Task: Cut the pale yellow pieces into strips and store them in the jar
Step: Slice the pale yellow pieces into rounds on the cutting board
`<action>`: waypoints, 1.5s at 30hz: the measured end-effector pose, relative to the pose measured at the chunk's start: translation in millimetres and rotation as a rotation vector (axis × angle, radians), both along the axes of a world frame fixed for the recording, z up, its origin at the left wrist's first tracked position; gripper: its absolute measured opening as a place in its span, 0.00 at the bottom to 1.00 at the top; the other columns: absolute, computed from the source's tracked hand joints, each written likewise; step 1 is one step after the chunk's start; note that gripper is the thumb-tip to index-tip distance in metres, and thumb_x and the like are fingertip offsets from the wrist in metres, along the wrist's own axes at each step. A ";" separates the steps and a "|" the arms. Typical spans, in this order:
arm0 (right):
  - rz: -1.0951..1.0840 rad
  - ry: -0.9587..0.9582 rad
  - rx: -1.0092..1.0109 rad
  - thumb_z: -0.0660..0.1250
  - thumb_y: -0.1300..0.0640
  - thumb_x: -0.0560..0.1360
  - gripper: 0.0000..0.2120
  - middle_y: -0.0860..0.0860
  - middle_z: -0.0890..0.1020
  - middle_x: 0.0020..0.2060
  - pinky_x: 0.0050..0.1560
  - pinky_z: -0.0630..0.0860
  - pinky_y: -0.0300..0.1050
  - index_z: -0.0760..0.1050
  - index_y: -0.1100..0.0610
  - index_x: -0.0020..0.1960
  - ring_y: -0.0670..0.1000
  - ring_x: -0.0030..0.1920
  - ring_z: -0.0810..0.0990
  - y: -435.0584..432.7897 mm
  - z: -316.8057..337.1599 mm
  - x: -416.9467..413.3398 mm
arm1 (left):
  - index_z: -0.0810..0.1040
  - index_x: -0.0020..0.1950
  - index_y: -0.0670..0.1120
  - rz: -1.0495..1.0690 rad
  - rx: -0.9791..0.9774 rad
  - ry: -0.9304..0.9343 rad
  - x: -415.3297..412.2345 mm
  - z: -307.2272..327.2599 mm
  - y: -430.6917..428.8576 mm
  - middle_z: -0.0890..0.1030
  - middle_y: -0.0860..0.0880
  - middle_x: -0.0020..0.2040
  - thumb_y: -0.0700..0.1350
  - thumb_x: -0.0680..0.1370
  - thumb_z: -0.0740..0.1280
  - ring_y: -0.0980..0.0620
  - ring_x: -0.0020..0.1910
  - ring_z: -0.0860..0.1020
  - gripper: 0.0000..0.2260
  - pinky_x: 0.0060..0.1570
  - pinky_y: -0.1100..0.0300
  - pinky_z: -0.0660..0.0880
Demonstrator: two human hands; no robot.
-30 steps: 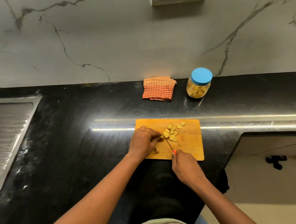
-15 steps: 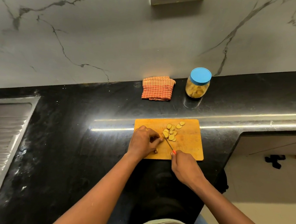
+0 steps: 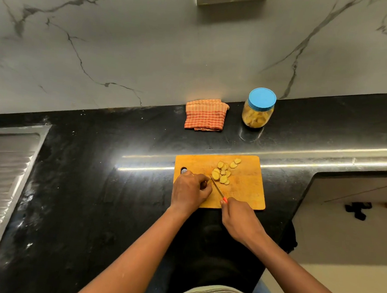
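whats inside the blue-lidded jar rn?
Pale yellow pieces show through the clear jar, filling its lower part. The blue lid is on, covering the top.

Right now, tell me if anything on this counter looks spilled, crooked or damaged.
Nothing stands out. The jar stands upright with its lid on, the cloth lies folded, and all the slices sit on the cutting board, none on the counter. Only faint whitish specks mark the counter toward the sink.
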State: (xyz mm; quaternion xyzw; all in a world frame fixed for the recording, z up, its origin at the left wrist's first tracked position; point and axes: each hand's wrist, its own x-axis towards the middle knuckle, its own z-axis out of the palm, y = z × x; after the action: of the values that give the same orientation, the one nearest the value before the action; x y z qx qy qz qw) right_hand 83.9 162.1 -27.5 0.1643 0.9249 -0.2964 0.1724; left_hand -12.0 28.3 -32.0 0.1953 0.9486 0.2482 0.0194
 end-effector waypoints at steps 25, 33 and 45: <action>0.007 0.030 0.041 0.50 0.46 0.83 0.16 0.49 0.78 0.36 0.32 0.70 0.42 0.73 0.54 0.52 0.47 0.35 0.77 -8.8 4.4 2.9 | 0.87 0.47 0.47 -0.112 0.017 -0.047 -7.3 -6.8 -7.6 0.85 0.49 0.40 0.46 0.71 0.76 0.49 0.41 0.80 0.07 0.41 0.56 0.76; 0.005 0.019 0.064 0.50 0.47 0.83 0.16 0.48 0.77 0.35 0.31 0.72 0.43 0.72 0.54 0.51 0.47 0.33 0.77 -9.3 2.7 10.5 | 0.87 0.47 0.50 -0.124 -0.029 -0.037 -7.5 -9.3 -2.8 0.84 0.49 0.39 0.47 0.72 0.75 0.50 0.41 0.79 0.05 0.41 0.56 0.77; -0.041 -0.004 -0.015 0.51 0.47 0.83 0.16 0.48 0.77 0.35 0.34 0.73 0.43 0.72 0.53 0.46 0.47 0.34 0.77 -0.5 4.2 8.7 | 0.85 0.47 0.50 -0.179 -0.012 -0.082 -9.3 -1.8 2.9 0.84 0.55 0.43 0.47 0.73 0.73 0.52 0.47 0.72 0.04 0.45 0.54 0.74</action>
State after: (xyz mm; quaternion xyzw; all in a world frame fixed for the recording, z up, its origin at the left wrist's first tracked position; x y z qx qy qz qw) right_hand 92.7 161.6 -23.3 0.1825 0.9188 -0.3063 0.1694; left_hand -21.4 31.2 -33.8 0.2687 0.9273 0.2477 0.0814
